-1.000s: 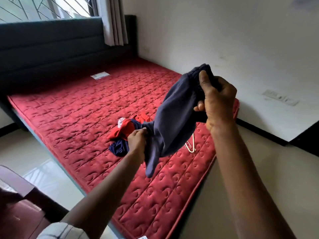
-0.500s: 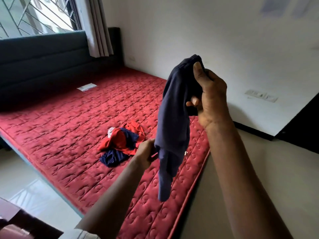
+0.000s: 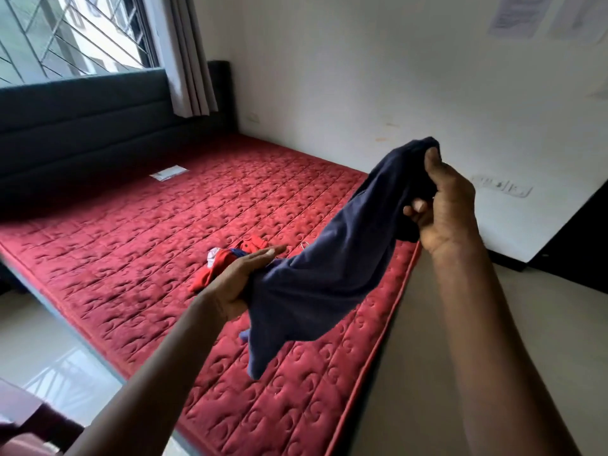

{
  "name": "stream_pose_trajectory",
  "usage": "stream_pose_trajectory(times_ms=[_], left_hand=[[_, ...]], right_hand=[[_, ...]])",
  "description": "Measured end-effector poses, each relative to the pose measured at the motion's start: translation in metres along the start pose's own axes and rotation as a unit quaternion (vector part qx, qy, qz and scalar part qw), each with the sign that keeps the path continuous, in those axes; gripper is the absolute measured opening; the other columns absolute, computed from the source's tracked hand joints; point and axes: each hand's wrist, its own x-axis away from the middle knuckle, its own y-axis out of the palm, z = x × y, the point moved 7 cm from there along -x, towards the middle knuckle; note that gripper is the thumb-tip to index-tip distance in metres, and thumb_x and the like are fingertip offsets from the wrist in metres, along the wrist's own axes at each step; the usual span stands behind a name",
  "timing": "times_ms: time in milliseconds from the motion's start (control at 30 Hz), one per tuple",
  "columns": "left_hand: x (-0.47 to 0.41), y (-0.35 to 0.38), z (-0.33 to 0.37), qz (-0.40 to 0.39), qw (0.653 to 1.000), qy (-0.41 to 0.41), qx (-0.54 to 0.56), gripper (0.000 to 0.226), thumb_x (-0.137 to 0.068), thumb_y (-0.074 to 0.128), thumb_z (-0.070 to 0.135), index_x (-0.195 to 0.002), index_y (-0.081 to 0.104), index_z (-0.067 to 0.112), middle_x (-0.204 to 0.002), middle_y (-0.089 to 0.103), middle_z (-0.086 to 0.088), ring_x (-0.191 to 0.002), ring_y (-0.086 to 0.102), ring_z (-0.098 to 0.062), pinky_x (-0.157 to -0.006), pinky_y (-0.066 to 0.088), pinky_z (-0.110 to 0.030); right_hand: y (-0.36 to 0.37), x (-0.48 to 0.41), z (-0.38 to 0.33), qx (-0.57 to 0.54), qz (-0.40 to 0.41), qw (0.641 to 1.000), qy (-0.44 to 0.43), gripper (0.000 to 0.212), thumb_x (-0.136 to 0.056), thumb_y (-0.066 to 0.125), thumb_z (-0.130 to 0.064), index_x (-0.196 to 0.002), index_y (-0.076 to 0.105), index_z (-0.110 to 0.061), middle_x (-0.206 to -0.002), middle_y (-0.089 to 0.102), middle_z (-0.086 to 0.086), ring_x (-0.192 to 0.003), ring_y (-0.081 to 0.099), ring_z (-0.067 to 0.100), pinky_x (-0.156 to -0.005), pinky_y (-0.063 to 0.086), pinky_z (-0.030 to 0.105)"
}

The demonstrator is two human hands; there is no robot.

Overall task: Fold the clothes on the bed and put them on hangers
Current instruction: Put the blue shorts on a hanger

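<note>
A navy blue garment [image 3: 329,278] hangs in the air over the near right part of the red mattress [image 3: 131,241]. My right hand [image 3: 444,205] grips its bunched top edge, held high. My left hand [image 3: 243,278] lies lower against the garment's left side with straight fingers; the cloth covers its thumb side. Behind my left hand, a small heap of red and blue clothes [image 3: 220,261] lies on the mattress. A thin wire hanger [image 3: 304,245] peeks out beside the heap, mostly hidden by the garment.
A dark padded headboard [image 3: 82,126] runs along the far side under a barred window [image 3: 65,34] and grey curtain [image 3: 187,54]. A white label [image 3: 169,172] lies on the mattress. White wall with sockets [image 3: 503,187] stands right. Dark furniture [image 3: 19,432] sits bottom left.
My left hand let go of its pinch low on the garment and now lies flat against its side. The garment swung from hanging straight down to stretching slantwise between both hands.
</note>
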Motion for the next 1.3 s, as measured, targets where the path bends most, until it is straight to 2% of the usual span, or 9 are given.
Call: stream_pose_trajectory(times_ms=[133, 233, 367, 567, 733, 867, 1067, 1167, 1300], left_hand=[[0.031, -0.02, 0.042, 0.106, 0.98, 0.141, -0.096, 0.025, -0.093, 0.07, 0.006, -0.117, 0.077, 0.007, -0.106, 0.079, -0.013, -0.093, 0.07, -0.022, -0.077, 0.059, -0.026], [0.074, -0.044, 0.091, 0.263, 0.862, 0.359, -0.241, 0.024, -0.093, 0.075, 0.006, -0.109, 0.079, 0.023, -0.096, 0.08, 0.009, -0.084, 0.068, 0.001, -0.08, 0.056, -0.017], [0.077, -0.043, 0.103, 0.223, 0.742, 0.302, -0.555, 0.036, -0.085, 0.086, 0.013, -0.098, 0.075, 0.044, -0.085, 0.075, 0.029, -0.079, 0.066, 0.016, -0.083, 0.053, -0.013], [0.105, -0.002, 0.101, 0.23, 0.598, 0.431, -0.636, 0.022, -0.095, 0.068, 0.034, -0.11, 0.08, 0.022, -0.092, 0.079, 0.006, -0.074, 0.072, -0.014, -0.073, 0.056, -0.031], [0.071, 0.017, 0.059, 0.122, 0.601, 0.362, -0.702, 0.023, -0.095, 0.06, 0.039, -0.1, 0.076, 0.024, -0.083, 0.074, 0.004, -0.075, 0.067, -0.019, -0.062, 0.045, -0.028], [0.049, 0.028, -0.001, 0.024, 0.659, 0.26, -0.705, 0.023, -0.091, 0.06, 0.051, -0.091, 0.069, 0.031, -0.071, 0.066, 0.011, -0.063, 0.061, -0.012, -0.057, 0.041, -0.028], [0.027, 0.007, -0.092, -0.156, 0.765, 0.069, -0.622, 0.041, -0.093, 0.06, 0.049, -0.081, 0.065, 0.011, -0.065, 0.052, 0.005, -0.059, 0.043, -0.006, -0.058, 0.04, -0.031], [0.021, -0.033, -0.12, -0.131, 0.838, -0.005, -0.53, 0.048, -0.096, 0.064, 0.045, -0.075, 0.057, 0.003, -0.064, 0.042, 0.006, -0.06, 0.039, -0.007, -0.055, 0.036, -0.032], [-0.006, -0.108, -0.144, 0.011, 0.804, 0.031, -0.594, 0.059, -0.086, 0.048, 0.066, -0.083, 0.07, 0.011, -0.068, 0.062, 0.0, -0.062, 0.056, -0.01, -0.063, 0.046, -0.036]], right_hand=[[-0.009, -0.008, 0.021, 0.015, -0.009, 1.0, -0.008, 0.032, -0.096, 0.07, -0.039, -0.074, 0.056, -0.021, -0.058, 0.049, -0.002, -0.038, 0.037, 0.01, -0.044, 0.038, 0.021], [-0.02, -0.014, 0.033, 0.061, -0.025, 0.998, -0.004, 0.025, -0.101, 0.064, -0.037, -0.082, 0.06, -0.021, -0.062, 0.055, -0.002, -0.037, 0.044, 0.009, -0.044, 0.047, 0.022], [-0.032, -0.015, 0.059, 0.126, -0.032, 0.99, 0.049, 0.013, -0.102, 0.063, -0.034, -0.094, 0.064, -0.024, -0.085, 0.061, 0.0, -0.038, 0.054, 0.008, -0.047, 0.059, 0.029], [-0.055, -0.017, 0.066, 0.08, 0.065, 0.995, -0.009, 0.02, -0.107, 0.054, -0.034, -0.093, 0.062, -0.023, -0.068, 0.065, -0.006, -0.036, 0.056, 0.015, -0.051, 0.057, 0.035], [-0.081, -0.013, 0.065, 0.155, 0.184, 0.966, -0.092, 0.026, -0.105, 0.054, -0.038, -0.103, 0.064, -0.014, -0.089, 0.069, 0.002, -0.051, 0.068, 0.022, -0.048, 0.059, 0.036], [-0.112, -0.016, 0.062, 0.278, 0.262, 0.911, -0.156, 0.049, -0.097, 0.051, -0.062, -0.108, 0.07, -0.019, -0.107, 0.071, 0.006, -0.096, 0.07, 0.028, -0.085, 0.058, 0.048], [-0.063, -0.007, 0.081, 0.501, 0.136, 0.83, -0.206, 0.038, -0.1, 0.058, -0.044, -0.112, 0.072, -0.011, -0.11, 0.07, 0.016, -0.102, 0.064, 0.037, -0.083, 0.046, 0.039], [-0.042, -0.007, 0.113, 0.542, 0.107, 0.808, -0.203, 0.035, -0.1, 0.059, -0.043, -0.115, 0.072, -0.014, -0.113, 0.068, 0.012, -0.102, 0.064, 0.036, -0.079, 0.046, 0.039], [-0.012, -0.022, 0.195, 0.581, 0.055, 0.799, -0.145, 0.027, -0.098, 0.061, -0.041, -0.106, 0.072, -0.018, -0.109, 0.065, 0.009, -0.097, 0.063, 0.034, -0.071, 0.036, 0.034]])
